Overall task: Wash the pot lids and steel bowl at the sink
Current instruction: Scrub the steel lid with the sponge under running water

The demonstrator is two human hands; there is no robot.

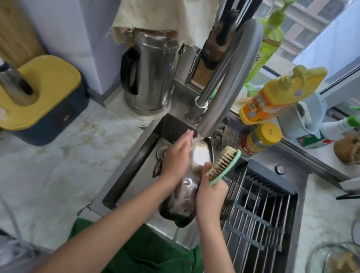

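Pot lid stands tilted in sink, upper edge under running faucet. Left hand lies flat against its face, fingers straight, steadying rather than clasping. Right hand is clenched round brush handle, bristles just beside the lid. Judgement: wet, slick, rigid, fairly light. Looks partly glass, so chip risk against steel basin. Best purchase is the rim, thumb hooked over the edge; a flat palm alone could slip.
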